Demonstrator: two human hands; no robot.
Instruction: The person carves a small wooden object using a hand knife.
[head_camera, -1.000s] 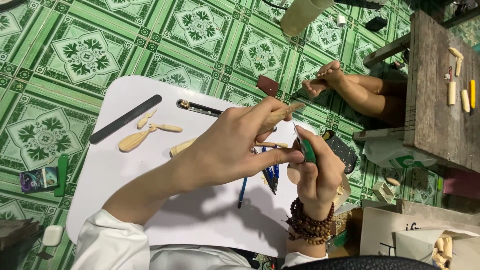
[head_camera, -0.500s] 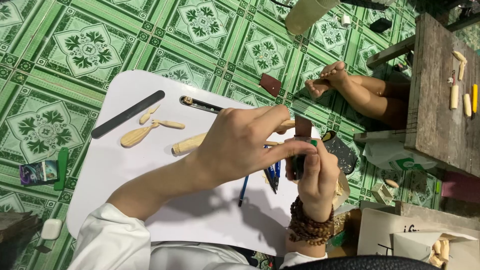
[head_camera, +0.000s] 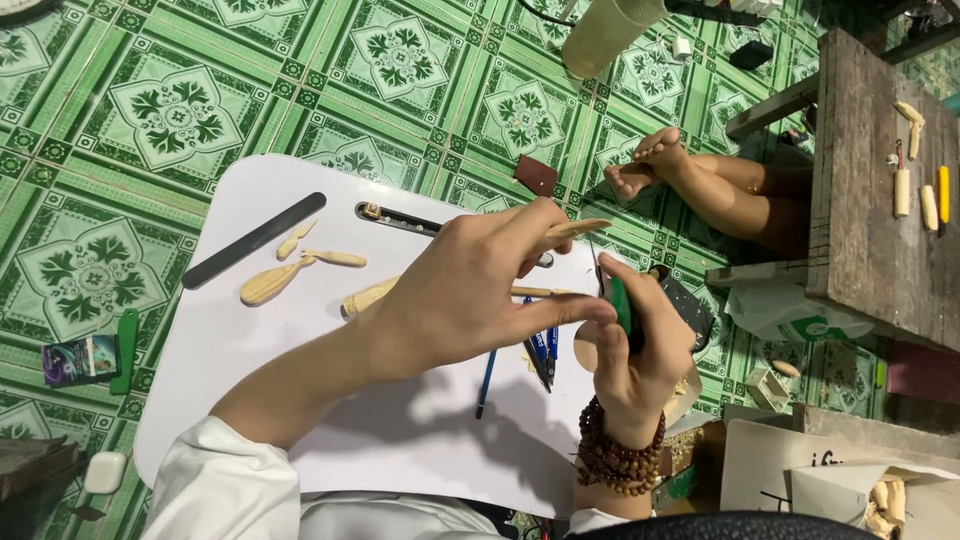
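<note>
My left hand (head_camera: 470, 290) reaches across a white board (head_camera: 250, 340) and grips a slim pale wooden piece (head_camera: 585, 228), whose tip sticks out past my fingers. My right hand (head_camera: 635, 350), with a bead bracelet at the wrist, is closed on a green-handled carving knife (head_camera: 620, 305). Its thin blade points up next to the wooden piece. Both hands meet at the board's right edge.
On the board lie carved wooden spoon blanks (head_camera: 270, 285), a black file (head_camera: 255, 240), a dark-handled tool (head_camera: 400, 218) and blue pens (head_camera: 545, 350). Another person's feet (head_camera: 650, 165) rest by a wooden bench (head_camera: 870, 200). A brown leather scrap (head_camera: 536, 176) lies on the green tiled floor.
My hands stayed together at the board's right edge. The wooden piece dipped and then rose a little in my left hand, and the knife hand shifted slightly against it.
</note>
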